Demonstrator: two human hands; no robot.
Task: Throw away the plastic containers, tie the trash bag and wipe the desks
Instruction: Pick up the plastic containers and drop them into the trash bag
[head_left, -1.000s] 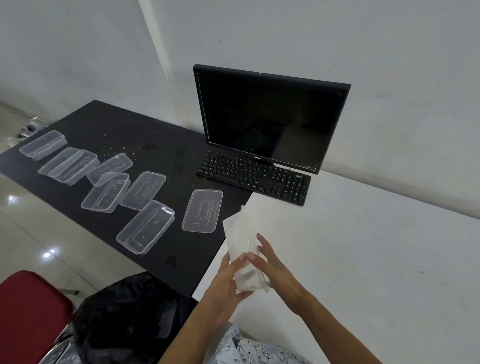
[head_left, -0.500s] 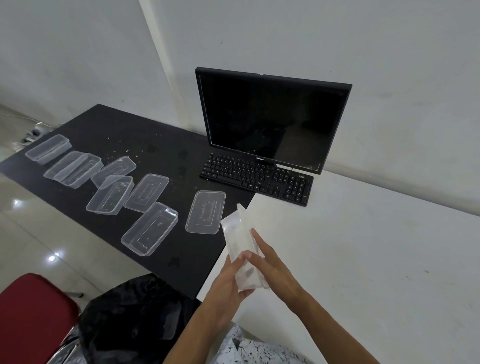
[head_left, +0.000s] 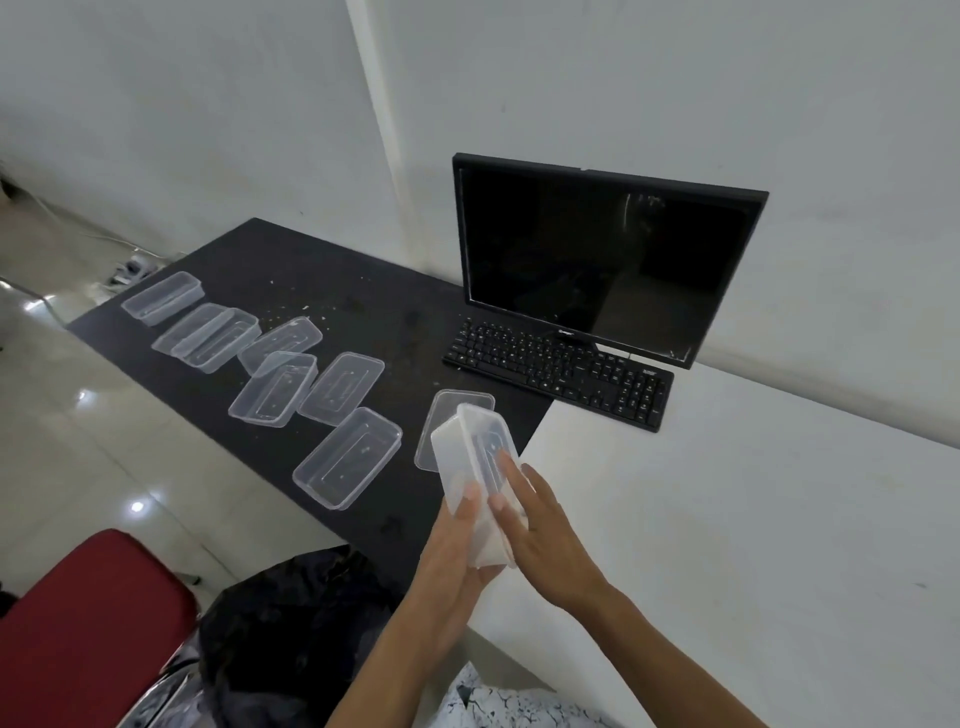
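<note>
1. A plain white wall backs two desks pushed together: a black speckled desk (head_left: 322, 291) on the left and a white desk (head_left: 727, 519) on the right.
2. A clear rectangular plastic container (head_left: 475, 467) is held tilted on edge above the seam of the two desks, between both hands.
3. The left hand (head_left: 449, 566) cups it from below with fingers (head_left: 467, 501) closed round its side; the right hand (head_left: 545, 535) lies flatter against the other side, fingers (head_left: 511, 473) pressing it.
4. The step in hand looks like carrying this container to the black trash bag (head_left: 291, 639), which gapes just below and left of the hands, beside a red chair seat (head_left: 88, 613).
5. To do it well, keep both sides pinched lightly, since thin plastic flexes and slips, and lower it into the bag's mouth rather than tossing.
6. Seven or so clear plastic containers and lids (head_left: 291, 374) lie spread on the black desk; stacking them would likely save trips.
7. The black monitor (head_left: 602, 260) and black keyboard (head_left: 561, 374) need avoiding later when wiping.
</note>
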